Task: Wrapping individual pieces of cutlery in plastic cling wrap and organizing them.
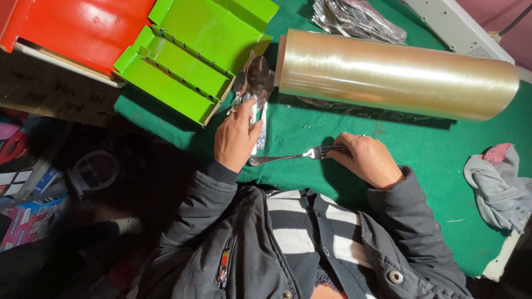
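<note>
Left hand (237, 138) grips bundled spoons (256, 83) at 12 o'clock; right hand (368, 158) pinches one fork (288, 156), unwrapped, below the film roll (396, 75).

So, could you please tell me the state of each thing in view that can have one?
Left hand: closed around bunch of spoons.
Right hand: gripping fork by its tines, lying flat.
Film roll: on its side, mostly wound.
Green box: open, empty.
Grey cloth: crumpled.

Shiny metal fork (288, 156), matt green felt (432, 149)
</note>
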